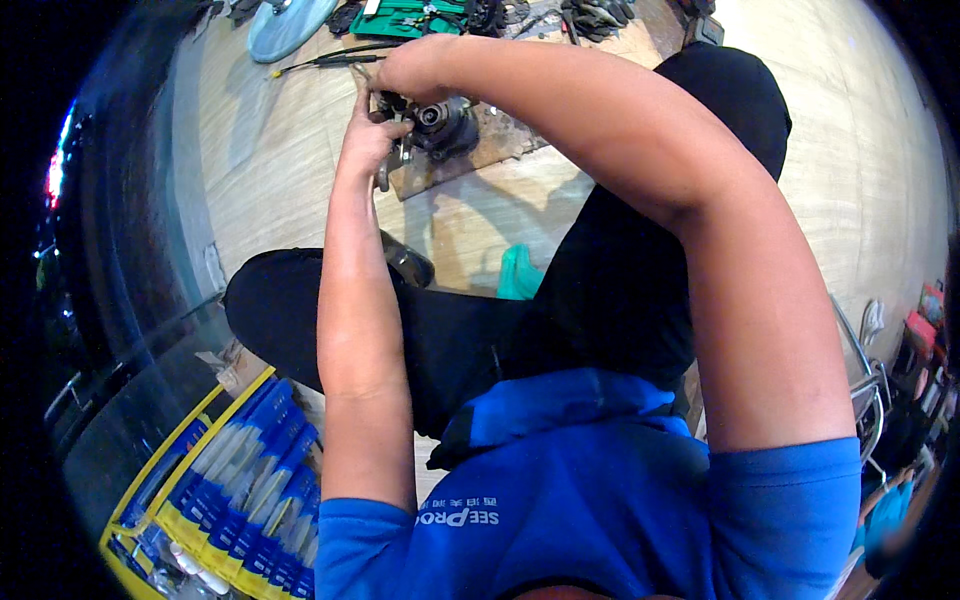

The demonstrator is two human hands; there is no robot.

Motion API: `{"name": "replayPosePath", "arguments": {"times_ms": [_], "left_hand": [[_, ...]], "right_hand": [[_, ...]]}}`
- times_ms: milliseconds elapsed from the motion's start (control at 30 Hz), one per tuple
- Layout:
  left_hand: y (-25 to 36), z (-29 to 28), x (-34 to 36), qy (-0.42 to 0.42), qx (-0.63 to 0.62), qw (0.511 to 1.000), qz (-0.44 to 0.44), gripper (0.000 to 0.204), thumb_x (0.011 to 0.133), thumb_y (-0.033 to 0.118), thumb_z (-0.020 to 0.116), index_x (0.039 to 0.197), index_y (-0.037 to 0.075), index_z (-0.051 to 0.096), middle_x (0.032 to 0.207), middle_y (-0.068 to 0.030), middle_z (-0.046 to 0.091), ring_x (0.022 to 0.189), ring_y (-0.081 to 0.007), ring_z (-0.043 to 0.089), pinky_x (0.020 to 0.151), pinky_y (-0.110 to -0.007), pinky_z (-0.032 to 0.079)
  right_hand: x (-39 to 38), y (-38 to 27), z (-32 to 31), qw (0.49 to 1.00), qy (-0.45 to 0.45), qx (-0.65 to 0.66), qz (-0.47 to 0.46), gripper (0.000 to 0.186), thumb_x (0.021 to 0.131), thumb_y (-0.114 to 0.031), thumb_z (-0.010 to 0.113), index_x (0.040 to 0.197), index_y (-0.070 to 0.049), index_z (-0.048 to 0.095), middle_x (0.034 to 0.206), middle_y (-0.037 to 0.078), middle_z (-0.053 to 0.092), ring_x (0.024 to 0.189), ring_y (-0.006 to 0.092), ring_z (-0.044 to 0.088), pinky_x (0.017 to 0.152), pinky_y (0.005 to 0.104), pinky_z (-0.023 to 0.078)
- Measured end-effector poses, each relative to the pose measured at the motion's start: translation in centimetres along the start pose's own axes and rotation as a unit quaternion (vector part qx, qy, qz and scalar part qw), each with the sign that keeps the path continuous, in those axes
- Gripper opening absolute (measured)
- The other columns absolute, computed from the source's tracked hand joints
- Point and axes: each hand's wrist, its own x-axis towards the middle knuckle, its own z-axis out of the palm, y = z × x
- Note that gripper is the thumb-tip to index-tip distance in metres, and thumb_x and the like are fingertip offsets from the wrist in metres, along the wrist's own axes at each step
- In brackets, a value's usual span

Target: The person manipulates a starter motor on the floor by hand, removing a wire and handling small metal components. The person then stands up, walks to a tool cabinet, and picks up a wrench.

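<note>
A dark, greasy metal machine part (pixel 445 128) with a round hollow fitting on top sits on a worn brown board (pixel 430 180) on the floor in front of me. My left hand (pixel 370 140) is at its left side, thumb laid across the metal and forefinger stretched away from me. It appears to grip the part's edge. Bent in from the right, my right hand (pixel 415 68) is over the part's far side. Its fingers point down and left, mostly hidden by the hand itself. Thin black cables (pixel 335 61), one with a yellow tip, lie just left of it.
At the far edge are a green tool mat (pixel 405 18), dark gloves (pixel 597 15) and a pale blue round disc (pixel 290 28). My crossed legs frame the near side, with a green piece (pixel 518 272) between them. A yellow rack of blue packages (pixel 240 470) stands lower left.
</note>
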Motion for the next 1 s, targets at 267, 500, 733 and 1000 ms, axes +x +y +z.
{"name": "replayPosePath", "arguments": {"times_ms": [267,500,733,1000], "left_hand": [[-2.2,0.8,-0.4,0.005,-0.076,0.997,0.009,0.088,0.065,-0.012,0.060,0.142,0.004,0.023,0.107,-0.0177,0.059,0.087,-0.0233,0.062,0.074,-0.032,0.050],[-1.6,2.4,-2.0,-0.016,-0.179,0.979,-0.093,0.068,0.063,-0.011,0.065,0.127,0.003,0.047,0.117,-0.0118,0.057,0.099,-0.0223,0.059,0.081,-0.035,0.050],[-3.0,2.4,-2.6,0.034,-0.122,0.992,0.016,0.068,0.072,-0.014,0.060,0.134,0.002,0.034,0.121,-0.0150,0.053,0.109,-0.0225,0.055,0.088,-0.032,0.047],[-5.3,3.7,-4.1,0.051,-0.236,0.970,-0.025,0.071,0.072,-0.009,0.065,0.134,0.006,0.034,0.109,-0.0134,0.058,0.091,-0.0215,0.060,0.073,-0.033,0.052]], "right_hand": [[1.4,0.0,3.5,0.999,-0.023,0.032,0.025,0.024,0.068,-0.006,0.066,0.092,-0.004,0.068,0.093,0.018,0.067,0.089,0.0338,0.064,0.075,0.0426,0.052],[1.1,-2.2,2.7,0.996,-0.070,0.044,0.029,0.023,0.065,-0.014,0.071,0.087,-0.006,0.069,0.090,0.017,0.067,0.086,0.0334,0.065,0.074,0.0408,0.052],[1.4,-3.6,-0.4,0.994,0.051,0.092,0.013,0.024,0.066,-0.007,0.069,0.089,-0.003,0.070,0.091,0.018,0.067,0.086,0.0329,0.065,0.073,0.0410,0.052],[2.2,-1.9,0.3,0.998,0.021,0.052,0.013,0.021,0.067,-0.011,0.067,0.086,-0.001,0.068,0.088,0.019,0.066,0.086,0.0346,0.064,0.074,0.0413,0.051]]}}
